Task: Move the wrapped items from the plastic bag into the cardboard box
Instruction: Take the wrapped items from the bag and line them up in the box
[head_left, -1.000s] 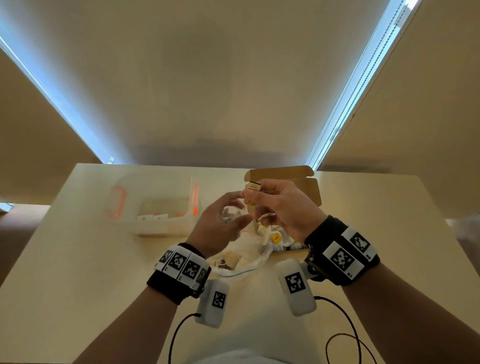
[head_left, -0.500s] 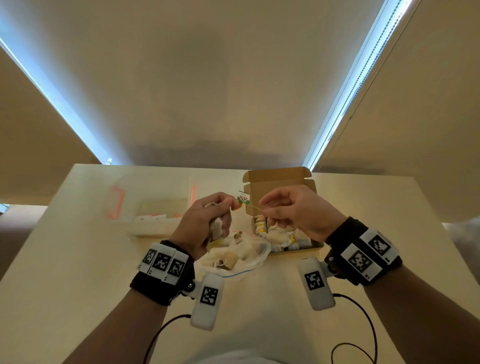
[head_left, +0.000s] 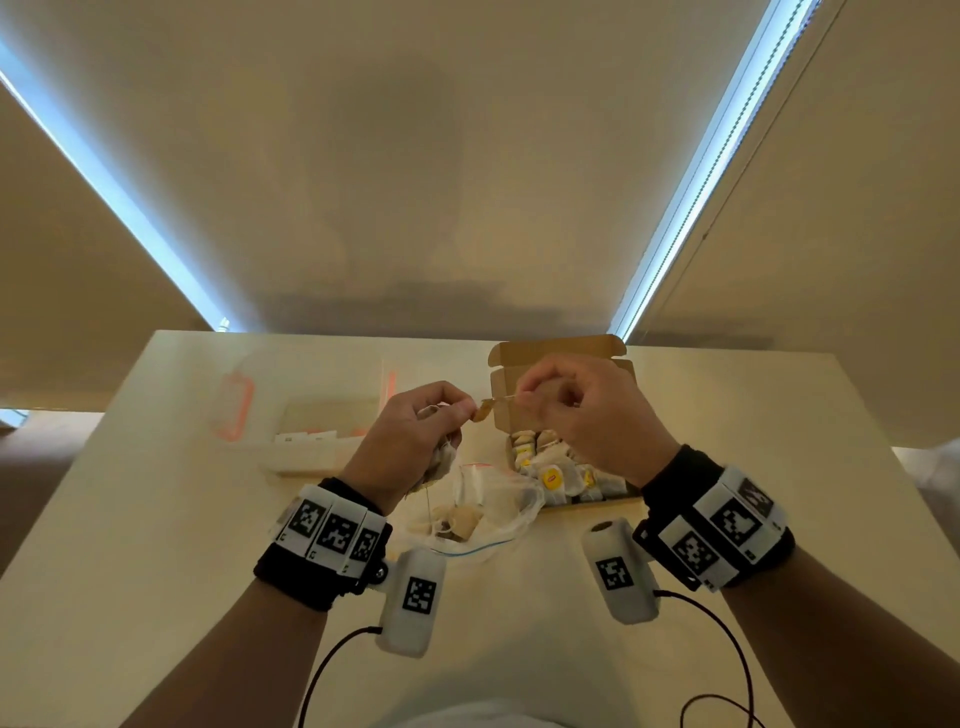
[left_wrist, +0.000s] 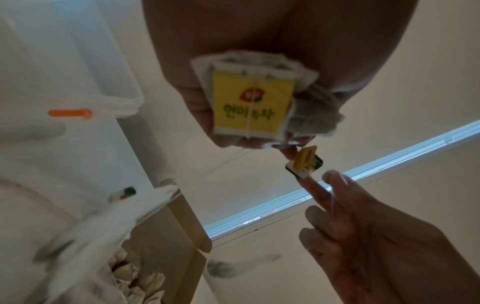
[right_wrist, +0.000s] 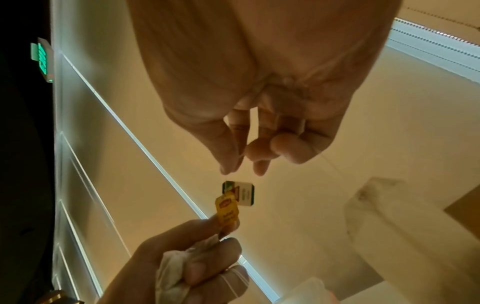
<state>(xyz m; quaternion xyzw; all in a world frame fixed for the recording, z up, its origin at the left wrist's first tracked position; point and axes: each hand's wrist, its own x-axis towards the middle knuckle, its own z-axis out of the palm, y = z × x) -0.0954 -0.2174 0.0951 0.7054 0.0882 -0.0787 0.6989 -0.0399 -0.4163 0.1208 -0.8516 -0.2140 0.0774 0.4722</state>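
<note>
Left hand: the left hand (head_left: 410, 441) is raised over the table, fist clenched round a bunch of white paper tea bags (left_wrist: 253, 98), the front one bearing a yellow label; its thumb and forefinger also pinch a small yellow paper tag (right_wrist: 227, 209).
Right hand: the right hand (head_left: 587, 415) is held up facing the left, thumb and forefinger pinched on a thin white string (head_left: 501, 399) that runs to the tags; its other fingers are curled.
Second tag: a small green and white tag (right_wrist: 240, 193) hangs just beside the yellow one, between the two hands.
Plastic bag: the clear zip-top plastic bag (head_left: 483, 506) lies crumpled on the pale table (head_left: 130, 519) below the hands, a few tea bags showing inside.
Cardboard box: the open brown cardboard box (head_left: 556, 353) stands just beyond the bag, lid flap up, packed with tea bags; the right hand covers part of it.
Around: a clear plastic container with orange clips (head_left: 306, 410) sits to the left, apart from the bag.
Behind: pale roller blinds (head_left: 467, 156) with bright strips of light at their edges.
</note>
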